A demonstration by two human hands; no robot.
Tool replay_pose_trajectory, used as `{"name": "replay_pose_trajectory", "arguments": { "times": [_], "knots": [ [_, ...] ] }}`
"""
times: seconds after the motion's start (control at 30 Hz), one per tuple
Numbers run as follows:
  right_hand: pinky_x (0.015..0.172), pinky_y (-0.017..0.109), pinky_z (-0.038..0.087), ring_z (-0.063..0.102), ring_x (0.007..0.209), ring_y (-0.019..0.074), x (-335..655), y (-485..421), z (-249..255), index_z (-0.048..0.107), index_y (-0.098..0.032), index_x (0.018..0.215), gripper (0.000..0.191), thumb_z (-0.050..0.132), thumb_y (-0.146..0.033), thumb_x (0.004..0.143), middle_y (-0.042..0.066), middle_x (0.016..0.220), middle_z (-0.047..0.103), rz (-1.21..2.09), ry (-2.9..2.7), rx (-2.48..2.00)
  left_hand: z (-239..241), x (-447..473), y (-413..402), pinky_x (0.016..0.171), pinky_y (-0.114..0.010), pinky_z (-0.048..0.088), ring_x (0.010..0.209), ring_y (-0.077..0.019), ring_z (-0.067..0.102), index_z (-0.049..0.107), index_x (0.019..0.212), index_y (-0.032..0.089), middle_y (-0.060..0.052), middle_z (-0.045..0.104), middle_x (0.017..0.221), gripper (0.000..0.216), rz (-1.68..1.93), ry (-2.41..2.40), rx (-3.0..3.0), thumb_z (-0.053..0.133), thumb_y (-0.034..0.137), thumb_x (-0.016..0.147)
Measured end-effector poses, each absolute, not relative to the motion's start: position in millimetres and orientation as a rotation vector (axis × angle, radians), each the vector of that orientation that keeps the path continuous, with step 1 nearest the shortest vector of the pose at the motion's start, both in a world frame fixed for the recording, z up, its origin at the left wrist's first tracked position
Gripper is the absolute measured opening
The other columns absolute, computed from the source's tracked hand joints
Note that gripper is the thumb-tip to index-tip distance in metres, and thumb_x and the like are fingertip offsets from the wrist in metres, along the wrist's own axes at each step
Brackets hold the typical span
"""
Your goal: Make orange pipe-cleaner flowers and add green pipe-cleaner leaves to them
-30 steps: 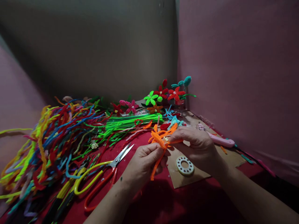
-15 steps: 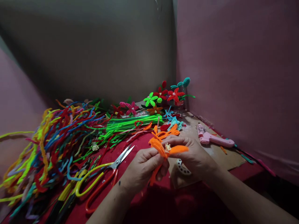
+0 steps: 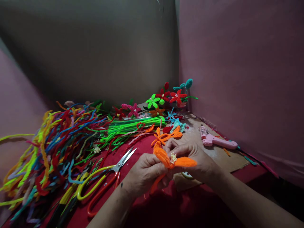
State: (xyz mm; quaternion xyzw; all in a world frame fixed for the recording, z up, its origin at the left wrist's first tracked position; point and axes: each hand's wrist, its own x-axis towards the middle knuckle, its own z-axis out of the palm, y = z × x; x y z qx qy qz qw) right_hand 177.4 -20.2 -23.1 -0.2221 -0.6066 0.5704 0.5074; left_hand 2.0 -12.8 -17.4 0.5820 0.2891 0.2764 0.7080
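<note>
Between my hands is an orange pipe-cleaner flower (image 3: 162, 156) with a cluster of pale yellow stamens (image 3: 173, 158) at its centre. My left hand (image 3: 146, 172) pinches its base from the left, thumb on top, and an orange strip hangs below the fingers. From the right, my right hand (image 3: 196, 156) curls closed around the flower's far side; its fingertips are partly hidden behind the petals. Just beyond lie more orange pipe-cleaner petals (image 3: 169, 135). To the left of my left hand rest scissors (image 3: 118, 166) with yellow and red handles, blades parted.
A tangle of many-coloured pipe cleaners (image 3: 54, 145) covers the left side, beside a bundle of green pipe cleaners (image 3: 135, 124). Pliers (image 3: 67, 196) lie near the scissors. Finished flowers (image 3: 153, 101) stand at the back. A pink glue gun (image 3: 217, 141) rests on cardboard (image 3: 234, 161) at right.
The orange flower has shifted slightly right and down, with its petals tilted. My right-hand fingers have moved in behind it, and the white perforated piece beneath is now mostly covered.
</note>
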Motion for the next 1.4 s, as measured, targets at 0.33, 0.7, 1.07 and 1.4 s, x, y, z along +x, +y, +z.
{"name": "replay_pose_trajectory", "arguments": {
  "times": [0.33,0.7,1.07,1.4],
  "knots": [
    [0.069,0.023,0.043,0.049,0.075,0.01,170.5,-25.1,-30.5,0.071,-0.022,0.062,0.012,0.078,-0.014,0.056,-0.001,0.079,0.048,1.521,-1.208,-0.475,-12.8,-0.2,-11.6,0.04,-0.02,0.036,0.04,-0.0094,0.048,0.063,0.061,0.01,-0.003,0.056,0.052,0.03,0.538,0.642,1.417,0.056,0.033,0.079],
    [0.063,0.025,0.044,0.053,0.061,0.0105,157.1,-18.2,-24.5,0.07,-0.017,0.066,0.006,0.074,-0.015,0.061,-0.001,0.062,0.058,1.454,-0.97,-0.542,-10.9,14.1,-22.7,0.061,-0.021,0.042,0.062,-0.0114,0.053,0.061,0.075,0.018,-0.001,0.059,0.067,0.005,1.213,0.91,1.997,0.057,0.018,0.078],
    [0.05,0.024,0.043,0.052,0.05,0.0103,146.3,-12.9,-21.3,0.067,-0.014,0.064,0.007,0.073,-0.015,0.061,0.0,0.054,0.058,1.532,-0.928,-0.484,-28.8,18.8,-22.8,0.051,-0.019,0.037,0.051,-0.0081,0.046,0.051,0.07,0.019,0.004,0.049,0.058,0.018,1.242,1.025,1.986,0.044,0.022,0.086],
    [0.044,0.022,0.04,0.049,0.044,0.0082,138.9,-11.6,-23.5,0.064,-0.013,0.064,0.011,0.074,-0.019,0.062,-0.001,0.052,0.056,1.454,-0.866,-0.53,-9.5,19.0,-24.8,0.06,-0.022,0.039,0.061,-0.0114,0.049,0.054,0.07,0.017,0.0,0.052,0.066,0.023,1.151,1.026,1.835,0.041,0.026,0.087]
  ]
}}
